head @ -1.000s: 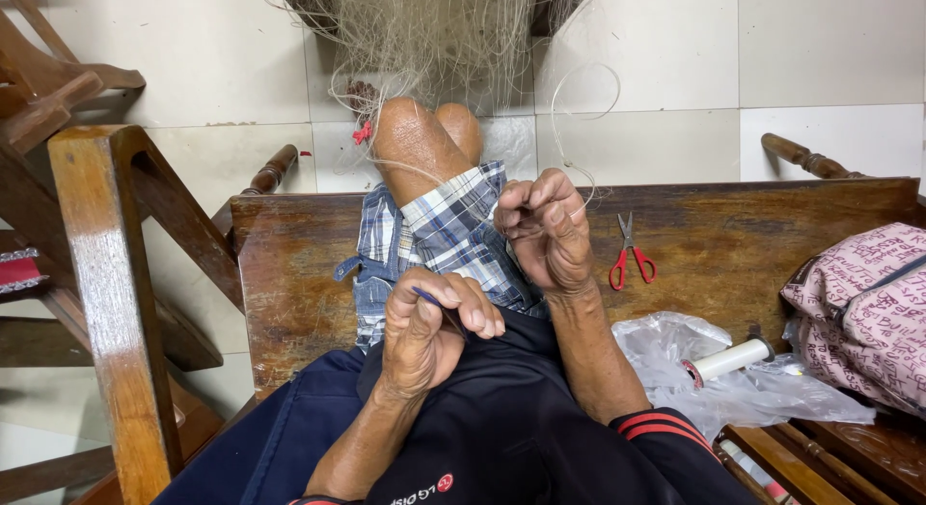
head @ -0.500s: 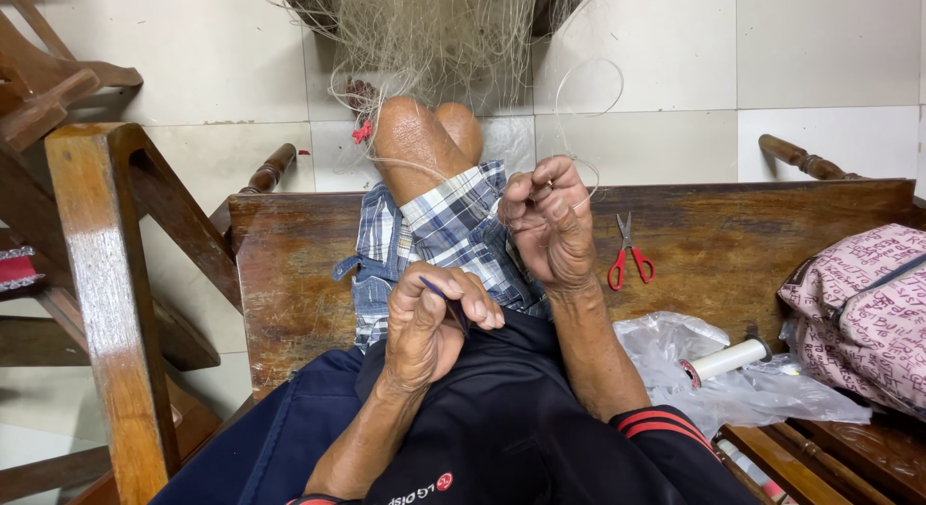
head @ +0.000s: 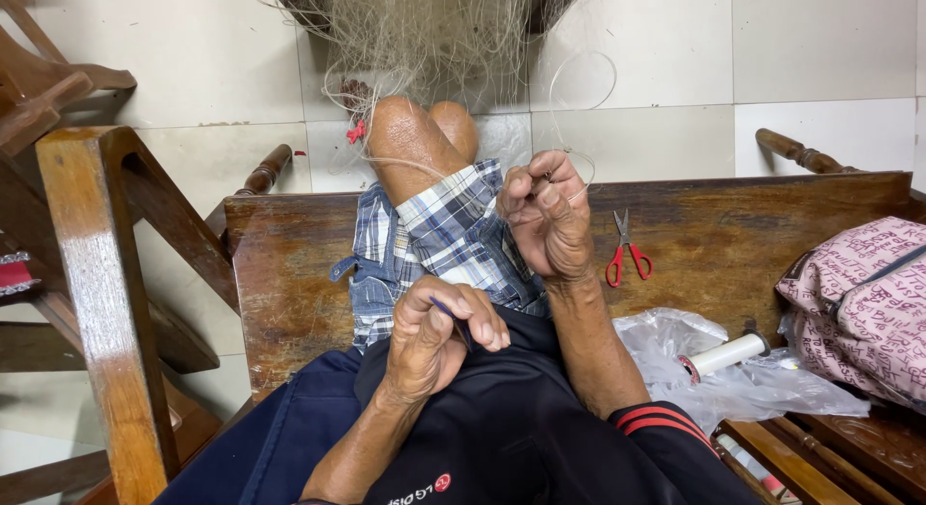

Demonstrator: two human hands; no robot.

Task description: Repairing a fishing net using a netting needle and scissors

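Line (head: 579, 163) pinched in right hand (head: 548, 225) fingers (raised) | left hand (head: 439, 336) fingers closed on needle (head: 451, 317)

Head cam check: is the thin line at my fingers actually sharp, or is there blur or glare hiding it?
Head view: even, soft light, no glare; right hand and left hand sharp; the thin line shows faintly against pale floor tiles; the netting blends into them.

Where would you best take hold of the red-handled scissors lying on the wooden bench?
Probably by the red handle loops of the scissors, coming from above on the near side. They lie flat on the bench with blades pointing away toward the backrest and loops toward the sitter, close to the right hand.
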